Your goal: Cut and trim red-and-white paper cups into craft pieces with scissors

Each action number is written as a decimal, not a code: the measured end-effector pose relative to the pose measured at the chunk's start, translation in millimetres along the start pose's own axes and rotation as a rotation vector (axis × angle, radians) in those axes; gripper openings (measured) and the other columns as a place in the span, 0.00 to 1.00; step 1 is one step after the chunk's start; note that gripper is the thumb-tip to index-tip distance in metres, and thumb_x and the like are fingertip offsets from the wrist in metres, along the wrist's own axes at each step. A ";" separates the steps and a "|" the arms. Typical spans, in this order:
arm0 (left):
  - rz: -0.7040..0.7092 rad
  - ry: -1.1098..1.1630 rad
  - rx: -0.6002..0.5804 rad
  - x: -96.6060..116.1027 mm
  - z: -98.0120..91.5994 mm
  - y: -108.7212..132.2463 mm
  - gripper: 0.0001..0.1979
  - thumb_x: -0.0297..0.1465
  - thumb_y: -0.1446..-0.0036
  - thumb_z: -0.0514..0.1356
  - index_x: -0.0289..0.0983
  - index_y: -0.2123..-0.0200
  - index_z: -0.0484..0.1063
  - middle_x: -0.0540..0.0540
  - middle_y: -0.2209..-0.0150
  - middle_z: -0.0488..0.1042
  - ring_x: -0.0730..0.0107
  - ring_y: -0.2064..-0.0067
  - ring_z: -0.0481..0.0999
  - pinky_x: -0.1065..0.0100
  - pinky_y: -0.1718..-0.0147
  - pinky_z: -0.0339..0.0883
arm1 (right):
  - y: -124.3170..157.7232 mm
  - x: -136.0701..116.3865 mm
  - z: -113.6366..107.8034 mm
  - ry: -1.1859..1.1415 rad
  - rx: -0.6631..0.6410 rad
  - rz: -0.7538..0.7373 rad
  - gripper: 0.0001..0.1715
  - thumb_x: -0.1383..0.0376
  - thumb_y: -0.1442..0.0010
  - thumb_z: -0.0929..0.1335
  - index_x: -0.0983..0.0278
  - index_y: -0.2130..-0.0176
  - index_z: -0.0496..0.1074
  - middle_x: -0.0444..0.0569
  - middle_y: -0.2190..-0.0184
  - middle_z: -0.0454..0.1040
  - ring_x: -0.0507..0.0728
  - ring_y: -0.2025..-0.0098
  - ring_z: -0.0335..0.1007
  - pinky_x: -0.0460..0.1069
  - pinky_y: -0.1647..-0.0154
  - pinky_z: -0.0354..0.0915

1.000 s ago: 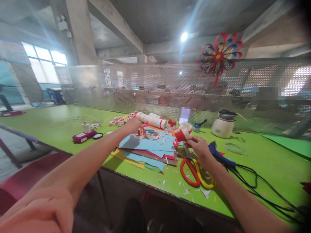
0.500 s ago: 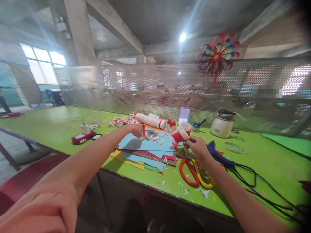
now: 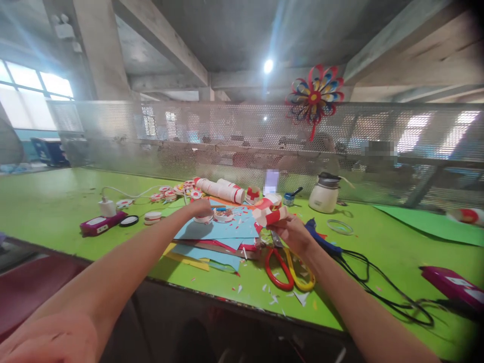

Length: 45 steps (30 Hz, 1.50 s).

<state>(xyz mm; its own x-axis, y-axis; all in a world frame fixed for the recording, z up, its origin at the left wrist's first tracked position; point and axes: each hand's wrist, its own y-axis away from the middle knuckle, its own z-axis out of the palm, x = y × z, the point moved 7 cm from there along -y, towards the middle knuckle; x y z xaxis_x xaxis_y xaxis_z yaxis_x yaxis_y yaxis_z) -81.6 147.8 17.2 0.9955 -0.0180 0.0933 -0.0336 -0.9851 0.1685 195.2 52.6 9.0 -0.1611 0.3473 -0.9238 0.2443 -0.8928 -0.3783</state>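
Curled and pointing down, my left hand [image 3: 201, 207] is over a small white round tub [image 3: 204, 220] on light blue paper [image 3: 219, 232]; its fingertips are hidden. A second round tub [image 3: 224, 215] with small brownish bits inside stands beside it, a blue-tipped stick lying across the rim. In my right hand [image 3: 297, 233], closed, is a red-and-white paper cup piece [image 3: 275, 217], held tilted above the paper. Just behind it is another red-and-white cup piece [image 3: 266, 202]. Below my right hand lie scissors [image 3: 280, 275] with red and yellow handles.
White paper rolls [image 3: 221, 190] and several red-and-white discs [image 3: 166, 193] lie at the back. A blue glue gun [image 3: 321, 239] with black cable is right of my right hand. A cream jug [image 3: 324, 195], blue jar [image 3: 289, 199] and magenta power strip [image 3: 99, 223] stand around.
The view has turned right, so things sit further left. The red piece seen by my left fingers is now hidden. My right hand still holds the cup piece, now tilted differently.
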 end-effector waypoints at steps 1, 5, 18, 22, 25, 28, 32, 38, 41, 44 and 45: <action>0.005 -0.003 0.023 0.0 0.5 -0.9 0.18 0.36 0.42 0.56 0.35 0.50 0.65 0.41 0.51 0.68 0.62 0.54 0.71 0.56 0.57 0.68 | 1.1 -1.7 3.2 -0.030 -0.026 -0.001 0.16 0.62 0.38 0.66 0.65 0.51 0.67 0.50 0.53 0.71 0.56 0.58 0.71 0.56 0.59 0.69; 0.041 -0.016 0.104 0.8 1.6 2.0 0.18 0.36 0.41 0.56 0.35 0.50 0.65 0.41 0.51 0.68 0.63 0.54 0.71 0.56 0.57 0.68 | 5.0 -7.5 13.2 -0.118 -0.111 0.016 0.16 0.62 0.38 0.65 0.65 0.51 0.67 0.51 0.53 0.71 0.57 0.57 0.71 0.56 0.58 0.69; 0.051 -0.073 0.383 5.9 -15.2 41.2 0.17 0.34 0.48 0.53 0.29 0.60 0.73 0.31 0.59 0.75 0.51 0.56 0.74 0.60 0.60 0.66 | 8.6 -8.7 20.3 -0.192 -0.203 0.041 0.16 0.62 0.38 0.66 0.65 0.51 0.67 0.50 0.53 0.71 0.57 0.57 0.71 0.56 0.58 0.69; 0.079 -0.079 0.456 5.5 -21.7 57.4 0.16 0.33 0.47 0.52 0.29 0.61 0.73 0.30 0.60 0.75 0.51 0.56 0.74 0.60 0.60 0.65 | 9.5 -9.1 22.4 -0.185 -0.206 0.050 0.16 0.62 0.38 0.66 0.66 0.52 0.68 0.50 0.54 0.71 0.56 0.58 0.71 0.56 0.59 0.69; 0.100 -0.061 0.489 5.0 -25.1 66.5 0.14 0.31 0.47 0.52 0.29 0.64 0.73 0.32 0.62 0.76 0.53 0.58 0.75 0.62 0.61 0.65 | 10.9 -11.4 24.2 -0.177 -0.197 0.056 0.16 0.62 0.38 0.66 0.65 0.51 0.68 0.50 0.53 0.71 0.57 0.57 0.71 0.56 0.59 0.69; 0.110 -0.031 0.558 7.6 -31.4 78.7 0.14 0.31 0.46 0.50 0.29 0.63 0.72 0.32 0.62 0.75 0.54 0.57 0.74 0.62 0.59 0.63 | 12.0 -12.7 24.9 -0.165 -0.185 0.066 0.17 0.62 0.38 0.66 0.65 0.50 0.67 0.51 0.52 0.70 0.57 0.56 0.71 0.56 0.58 0.69; 0.105 0.064 0.655 21.5 -38.2 102.3 0.16 0.36 0.44 0.49 0.33 0.65 0.72 0.37 0.62 0.76 0.56 0.57 0.73 0.63 0.59 0.63 | 11.3 -8.3 22.7 -0.147 -0.179 0.088 0.17 0.62 0.38 0.66 0.65 0.51 0.67 0.51 0.52 0.70 0.57 0.56 0.71 0.56 0.58 0.69; 0.344 1.128 0.152 76.7 6.0 122.8 0.15 0.39 0.49 0.56 0.32 0.73 0.72 0.41 0.70 0.76 0.67 0.67 0.74 0.70 0.69 0.65 | 9.7 -2.0 18.5 -0.128 -0.175 0.106 0.16 0.62 0.38 0.66 0.66 0.52 0.68 0.50 0.54 0.71 0.56 0.58 0.71 0.55 0.60 0.70; 0.406 1.313 0.083 98.3 17.6 129.2 0.11 0.35 0.52 0.58 0.32 0.76 0.71 0.42 0.72 0.75 0.71 0.69 0.73 0.71 0.70 0.64 | 9.5 -1.0 16.4 -0.115 -0.161 0.108 0.15 0.62 0.38 0.66 0.66 0.52 0.68 0.50 0.54 0.71 0.56 0.59 0.71 0.55 0.60 0.70; 0.418 1.425 0.054 108.4 20.2 126.1 0.06 0.30 0.55 0.57 0.33 0.74 0.71 0.44 0.72 0.74 0.71 0.68 0.73 0.72 0.71 0.63 | 8.2 2.1 12.6 -0.105 -0.134 0.109 0.15 0.63 0.38 0.66 0.66 0.53 0.68 0.50 0.55 0.72 0.55 0.59 0.72 0.55 0.60 0.70; 0.425 1.471 0.025 111.5 20.0 123.8 0.06 0.29 0.56 0.57 0.33 0.73 0.71 0.44 0.72 0.74 0.71 0.68 0.74 0.72 0.71 0.63 | 7.6 3.6 11.0 -0.102 -0.123 0.111 0.14 0.63 0.38 0.66 0.66 0.53 0.68 0.49 0.56 0.72 0.55 0.60 0.72 0.54 0.61 0.70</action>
<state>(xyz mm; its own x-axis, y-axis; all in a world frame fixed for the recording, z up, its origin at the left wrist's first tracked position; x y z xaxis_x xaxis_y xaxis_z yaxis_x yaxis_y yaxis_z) 27.0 20.4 28.8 -0.0556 -0.1252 0.9906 -0.2683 -0.9537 -0.1356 186.0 43.9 3.5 -0.2215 0.2120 -0.9518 0.3805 -0.8799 -0.2846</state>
